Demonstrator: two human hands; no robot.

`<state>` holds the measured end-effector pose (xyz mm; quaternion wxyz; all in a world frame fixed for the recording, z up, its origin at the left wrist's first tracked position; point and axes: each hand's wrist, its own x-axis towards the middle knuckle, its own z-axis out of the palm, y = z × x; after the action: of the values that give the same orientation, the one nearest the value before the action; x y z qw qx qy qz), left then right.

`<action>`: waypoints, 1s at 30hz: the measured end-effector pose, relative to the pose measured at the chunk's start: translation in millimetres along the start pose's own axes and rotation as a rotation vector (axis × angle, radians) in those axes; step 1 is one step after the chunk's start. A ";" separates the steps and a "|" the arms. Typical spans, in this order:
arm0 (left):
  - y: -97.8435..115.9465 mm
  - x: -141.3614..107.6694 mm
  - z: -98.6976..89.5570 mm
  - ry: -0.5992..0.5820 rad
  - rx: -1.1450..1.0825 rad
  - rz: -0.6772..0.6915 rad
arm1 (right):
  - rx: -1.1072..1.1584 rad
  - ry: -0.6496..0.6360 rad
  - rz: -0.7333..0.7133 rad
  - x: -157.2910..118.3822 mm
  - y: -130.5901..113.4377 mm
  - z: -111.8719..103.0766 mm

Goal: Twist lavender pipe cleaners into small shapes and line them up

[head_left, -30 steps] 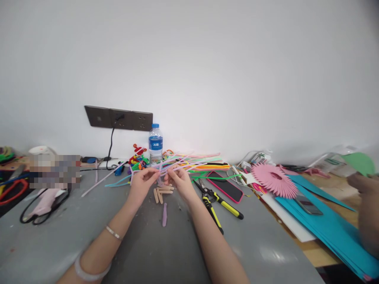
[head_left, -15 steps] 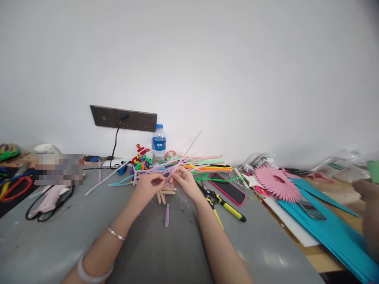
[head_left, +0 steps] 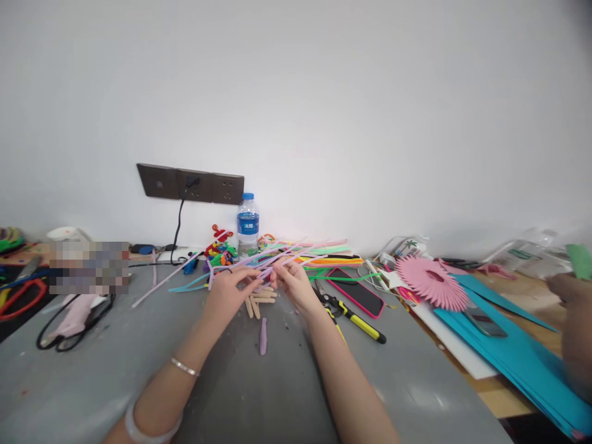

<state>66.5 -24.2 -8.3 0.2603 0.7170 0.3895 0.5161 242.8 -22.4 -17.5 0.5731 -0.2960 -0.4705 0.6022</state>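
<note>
My left hand (head_left: 230, 293) and my right hand (head_left: 292, 283) are close together above the grey table. Thumb and fingers of each are pinched on light purple pipe cleaners (head_left: 267, 269), whose long ends fan out behind the fingers. Parts of these stems are hidden by my hands. Just beneath lie several pale wooden sticks (head_left: 253, 307). Nearer to me rests a short lilac bundle (head_left: 263, 337), apart from both hands. Behind, a pile of coloured pipe cleaners (head_left: 340, 261) spreads along the wall.
A water bottle (head_left: 248, 225) stands by the wall. Right of my arm lie yellow-handled pliers (head_left: 361, 324) and a pink-cased phone (head_left: 356, 293). Further left is a pink glue gun (head_left: 76, 317). Another person's hand (head_left: 571, 293) is at the right edge, beyond blue sheets (head_left: 499, 351).
The long purple stem that stuck up above my right hand has swung down among the others. My hands have drawn slightly apart, still pinching the pipe cleaners.
</note>
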 end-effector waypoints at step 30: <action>6.4 -4.0 24.2 0.219 -0.941 -0.583 | 0.143 0.000 0.068 -6.7 5.8 32.2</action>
<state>90.5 -30.5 -13.5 0.6419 0.3288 0.3239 0.6123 212.7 -35.7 -11.7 0.5719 -0.2703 -0.4160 0.6533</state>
